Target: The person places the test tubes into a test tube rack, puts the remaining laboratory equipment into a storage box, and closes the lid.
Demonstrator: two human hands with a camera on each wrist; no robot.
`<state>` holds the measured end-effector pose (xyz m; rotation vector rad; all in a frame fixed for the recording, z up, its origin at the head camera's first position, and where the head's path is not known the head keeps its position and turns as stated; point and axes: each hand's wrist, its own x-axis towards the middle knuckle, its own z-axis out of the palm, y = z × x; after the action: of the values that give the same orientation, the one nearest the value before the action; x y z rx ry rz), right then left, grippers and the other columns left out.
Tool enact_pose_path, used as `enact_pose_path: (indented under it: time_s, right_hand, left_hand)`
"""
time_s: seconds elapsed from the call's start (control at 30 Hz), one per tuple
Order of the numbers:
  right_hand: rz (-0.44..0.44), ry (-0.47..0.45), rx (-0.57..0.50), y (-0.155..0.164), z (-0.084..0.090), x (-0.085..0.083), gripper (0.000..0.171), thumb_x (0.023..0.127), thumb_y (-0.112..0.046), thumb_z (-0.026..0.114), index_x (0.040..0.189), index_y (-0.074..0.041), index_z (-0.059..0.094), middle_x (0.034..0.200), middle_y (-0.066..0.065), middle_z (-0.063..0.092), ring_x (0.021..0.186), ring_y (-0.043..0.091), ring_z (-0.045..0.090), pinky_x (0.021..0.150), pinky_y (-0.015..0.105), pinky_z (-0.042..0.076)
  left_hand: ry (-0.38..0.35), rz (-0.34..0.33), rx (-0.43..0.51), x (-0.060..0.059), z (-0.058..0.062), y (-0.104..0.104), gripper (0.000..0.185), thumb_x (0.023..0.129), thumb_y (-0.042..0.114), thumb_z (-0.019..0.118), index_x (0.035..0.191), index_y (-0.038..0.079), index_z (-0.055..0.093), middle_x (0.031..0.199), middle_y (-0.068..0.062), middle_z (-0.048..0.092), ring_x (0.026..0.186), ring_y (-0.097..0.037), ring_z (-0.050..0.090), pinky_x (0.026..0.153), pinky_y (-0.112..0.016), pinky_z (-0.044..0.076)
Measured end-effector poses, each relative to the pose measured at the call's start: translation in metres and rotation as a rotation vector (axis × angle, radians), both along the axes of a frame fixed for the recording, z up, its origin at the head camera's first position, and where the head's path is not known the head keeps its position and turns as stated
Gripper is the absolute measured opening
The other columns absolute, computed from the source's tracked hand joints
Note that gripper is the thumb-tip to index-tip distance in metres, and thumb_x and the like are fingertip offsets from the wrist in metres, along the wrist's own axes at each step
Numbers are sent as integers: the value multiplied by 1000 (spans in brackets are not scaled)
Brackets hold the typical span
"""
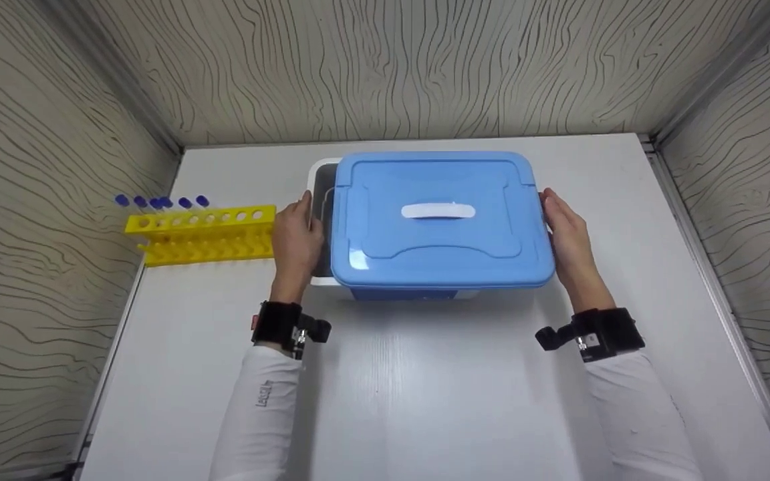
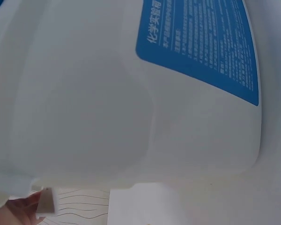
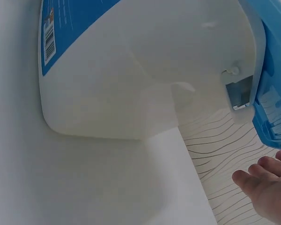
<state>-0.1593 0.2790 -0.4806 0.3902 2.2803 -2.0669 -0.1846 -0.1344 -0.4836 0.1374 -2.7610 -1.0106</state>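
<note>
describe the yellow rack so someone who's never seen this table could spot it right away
Start at the blue-lidded box in the middle of the white table, then look past the left hand to the table's left edge. The yellow rack lies there, the only yellow thing, with blue-capped tubes along its far side.

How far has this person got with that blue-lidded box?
Done: the blue lid is off its seat, shifted right so the white box gapes open at its left end. In hand: the left hand rests at the box's open left side and the right hand at the lid's right edge. Left: probably lifting the lid clear; the yellow rack of blue-capped tubes stands untouched.
</note>
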Motion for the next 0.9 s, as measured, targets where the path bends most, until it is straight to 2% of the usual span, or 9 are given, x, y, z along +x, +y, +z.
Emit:
enact_pose_path:
  time_s: [0.07, 0.17, 0.4, 0.6, 0.7, 0.9]
  right_hand:
    - [12, -14, -23, -3, -1, -2, 65, 106, -43, 33, 159, -12, 15, 168, 4, 12, 157, 19, 5, 129, 38, 6]
    - [21, -30, -27, -7, -2, -5, 65, 105, -43, 35, 160, -13, 15, 169, 2, 9, 157, 17, 1, 129, 35, 2]
    - [50, -61, -16, -13, -2, -6, 67, 104, -36, 42, 160, -16, 12, 169, 1, 8, 157, 17, 2, 129, 35, 5]
    - [47, -70, 47, -19, 3, -6, 66, 105, -35, 41, 160, -17, 12, 169, 1, 10, 157, 18, 5, 129, 37, 9]
    - [55, -73, 79, -26, 4, -8, 65, 105, -36, 40, 160, -18, 12, 169, 1, 11, 157, 19, 7, 129, 38, 11]
    - [53, -76, 117, -37, 4, -9, 63, 105, -33, 39, 160, -16, 13, 168, 3, 14, 157, 20, 10, 128, 39, 15]
  left_hand:
    - [4, 4, 3, 0, 0, 0, 50, 97, 11, 55, 146, 10, 49, 127, -17, 65, 116, -32, 60, 110, -43, 45]
    - [-4, 3, 14, 0, 0, -1, 50, 98, 12, 54, 147, 10, 48, 129, -18, 64, 118, -33, 58, 111, -44, 45]
    - [-104, 16, 143, 0, 1, -3, 51, 100, 20, 50, 150, 14, 44, 147, -14, 52, 137, -30, 48, 119, -45, 37]
    - [-110, 5, 205, -3, 5, -5, 50, 100, 21, 47, 149, 12, 46, 152, -16, 46, 142, -31, 44, 120, -47, 34]
    - [-122, 23, 285, -3, 5, -9, 48, 101, 23, 45, 149, 13, 46, 153, -13, 45, 145, -28, 41, 121, -44, 33]
    - [-131, 75, 503, 1, 2, -12, 47, 103, 29, 43, 148, 14, 47, 153, -9, 46, 144, -23, 43, 119, -39, 37]
